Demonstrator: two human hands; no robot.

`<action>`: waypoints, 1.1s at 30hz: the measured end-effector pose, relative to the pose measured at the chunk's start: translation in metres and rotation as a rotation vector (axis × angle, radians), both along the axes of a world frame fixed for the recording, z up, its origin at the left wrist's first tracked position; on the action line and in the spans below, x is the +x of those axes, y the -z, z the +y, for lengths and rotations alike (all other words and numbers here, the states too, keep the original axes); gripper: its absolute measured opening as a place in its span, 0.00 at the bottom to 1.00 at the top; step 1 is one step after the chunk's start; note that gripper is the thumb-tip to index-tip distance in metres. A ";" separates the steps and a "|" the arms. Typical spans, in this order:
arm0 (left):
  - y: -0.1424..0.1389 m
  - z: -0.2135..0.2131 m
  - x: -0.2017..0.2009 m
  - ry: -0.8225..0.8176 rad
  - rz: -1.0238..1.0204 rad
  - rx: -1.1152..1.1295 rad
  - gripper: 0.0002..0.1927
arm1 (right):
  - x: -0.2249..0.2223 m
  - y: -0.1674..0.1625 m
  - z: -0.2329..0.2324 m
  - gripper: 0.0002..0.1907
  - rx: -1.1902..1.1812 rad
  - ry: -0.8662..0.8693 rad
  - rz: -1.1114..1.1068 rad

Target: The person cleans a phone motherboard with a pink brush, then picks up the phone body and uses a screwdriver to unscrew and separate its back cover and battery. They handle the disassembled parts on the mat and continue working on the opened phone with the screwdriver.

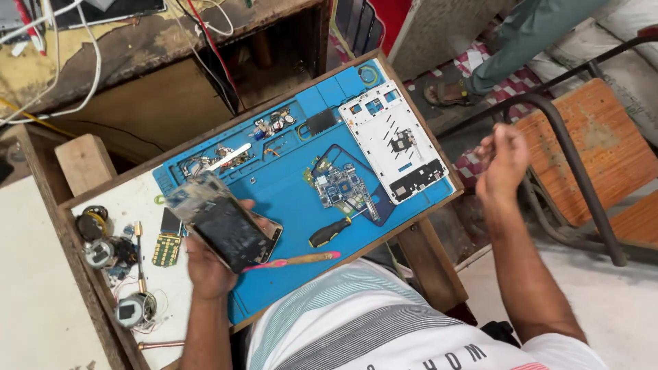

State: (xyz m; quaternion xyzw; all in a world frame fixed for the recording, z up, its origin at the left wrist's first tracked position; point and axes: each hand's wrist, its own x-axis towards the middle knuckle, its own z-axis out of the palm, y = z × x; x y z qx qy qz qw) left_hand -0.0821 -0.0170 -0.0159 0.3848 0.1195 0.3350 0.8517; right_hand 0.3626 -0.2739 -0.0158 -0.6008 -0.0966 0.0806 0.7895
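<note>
**Phone lifted over the repair mat**

The desk (pixel 41 288) carries a blue mat (pixel 288 199) that fills most of its top. On the mat's far end lies a white phone frame (pixel 392 140), flat and face up, with a circuit board (pixel 340 188) just beside it toward the middle. Nearer the person, a screwdriver (pixel 329 233) with a black and yellow handle rests on the mat, and a pink-handled brush (pixel 291 261) lies near the mat's near edge, its pink end just beside the phone. A small keypad (pixel 165 249) sits off the mat on the white desk top.

The left hand (pixel 209 270) grips the phone (pixel 229 231) from below, fingers wrapped round its lower end, dark screen tilted toward the camera and raised above the mat's left part. A steady hold here likely calls for keeping the phone over the mat, so any loose part drops onto it, not the floor.

The right hand (pixel 504 161) is held up off to the side, clear of the desk, forearm raised, fingers loosely curled; it looks blurred and appears to hold nothing.
</note>
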 end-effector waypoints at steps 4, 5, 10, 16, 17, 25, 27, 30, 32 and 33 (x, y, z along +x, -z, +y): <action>-0.009 -0.015 0.017 -0.008 0.096 0.098 0.41 | -0.059 -0.047 0.034 0.09 -0.176 -0.330 -0.321; -0.011 -0.020 0.021 -0.024 0.120 0.097 0.40 | -0.086 -0.054 0.043 0.16 -0.288 -0.474 -0.315; -0.014 -0.042 0.039 -0.166 0.166 0.148 0.38 | -0.210 -0.064 0.099 0.58 -0.588 -1.294 -0.581; -0.015 -0.044 0.043 -0.185 0.150 0.234 0.33 | -0.247 -0.055 0.134 0.53 -0.543 -1.226 -0.664; -0.014 -0.043 0.043 -0.170 0.168 0.257 0.34 | -0.246 -0.052 0.136 0.51 -0.596 -1.210 -0.697; 0.003 -0.045 0.047 -0.094 0.234 0.236 0.39 | -0.237 -0.050 0.140 0.52 -0.418 -0.913 -1.101; -0.016 -0.041 0.048 -0.026 0.237 0.181 0.44 | -0.234 -0.052 0.143 0.51 -0.420 -0.937 -1.024; -0.068 -0.017 0.037 -0.380 0.416 0.723 0.54 | -0.219 -0.055 0.152 0.50 -0.580 -0.890 -1.058; -0.104 0.010 0.014 -0.813 0.408 1.057 0.53 | -0.211 -0.055 0.153 0.50 -0.691 -0.836 -1.170; -0.118 0.025 -0.001 -1.037 0.414 1.185 0.53 | -0.210 -0.055 0.153 0.50 -0.782 -0.890 -1.164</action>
